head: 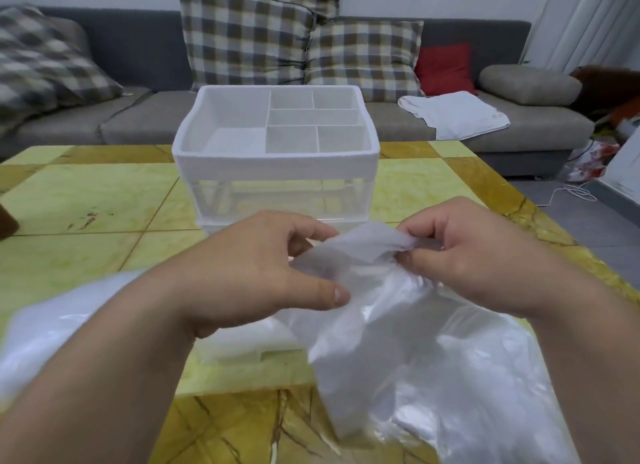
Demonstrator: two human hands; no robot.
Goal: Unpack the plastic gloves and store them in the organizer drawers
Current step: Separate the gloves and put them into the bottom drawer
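Observation:
A white organizer (275,163) with a divided top tray and clear drawers below stands mid-table. In front of it both hands hold a thin, translucent bundle of plastic gloves (360,255). My left hand (263,269) pinches its left side between thumb and fingers. My right hand (478,252) pinches its upper right end. A clear plastic bag (460,377) hangs and spreads below the bundle on the right. Under my left wrist lies a white flat piece (242,342), perhaps a pulled-out drawer. More clear plastic (62,328) lies at the left.
The table (104,200) has yellow and brown marble tiles. Behind it runs a grey sofa (138,124) with checked cushions (242,37), a red cushion (445,68) and a white cloth (453,113). White cables (571,193) and a bag lie on the floor at right.

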